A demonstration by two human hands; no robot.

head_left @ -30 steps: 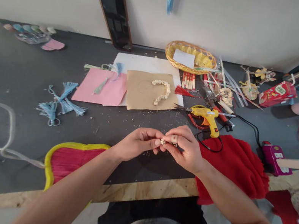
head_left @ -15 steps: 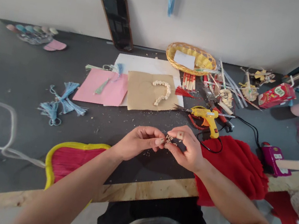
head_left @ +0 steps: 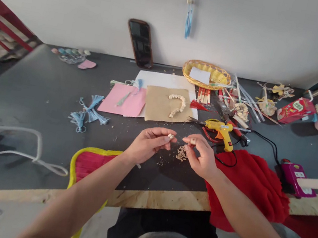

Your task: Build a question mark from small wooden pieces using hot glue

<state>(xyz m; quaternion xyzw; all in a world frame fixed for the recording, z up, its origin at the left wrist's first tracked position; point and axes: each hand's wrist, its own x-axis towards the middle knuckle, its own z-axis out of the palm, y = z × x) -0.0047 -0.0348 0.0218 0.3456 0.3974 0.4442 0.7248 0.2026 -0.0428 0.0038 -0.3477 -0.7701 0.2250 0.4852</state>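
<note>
Head cam, L to R: blue tassels (head_left: 94, 117) lie loose on the dark tabletop (head_left: 47, 91), w/ a red pad (head_left: 91, 164) edged in yellow nearer the body, partly under the L forearm. Next, pink card (head_left: 109, 102), then brown paper (head_left: 156, 108) w/ a curved row of cream bits (head_left: 183, 106) on it, curve open to the L. In front of the paper, the L hand (head_left: 151, 142) is up off the table, thumb & fingers pinching a small cream cluster (head_left: 170, 136) at the tips. Chg vs 0.5 s ago: fingertips were together, now there's a clear gap btwn hands, & the pile of loose bits (head_left: 181, 154) shows far better on the tabletop, just L of the R thumb. Prob. means the cluster's in L's grip alone, R no longer sharing the hold. R hand (head_left: 200, 157): fingers loosely curled, thumb & index tips apart, by the pile; can't tell if it has a tiny bit. Further R: yellow glue gun (head_left: 219, 127) on its side beyond that hand, red cloth (head_left: 249, 184) by the R forearm, purple box (head_left: 293, 173) near the table's front edge.
</note>
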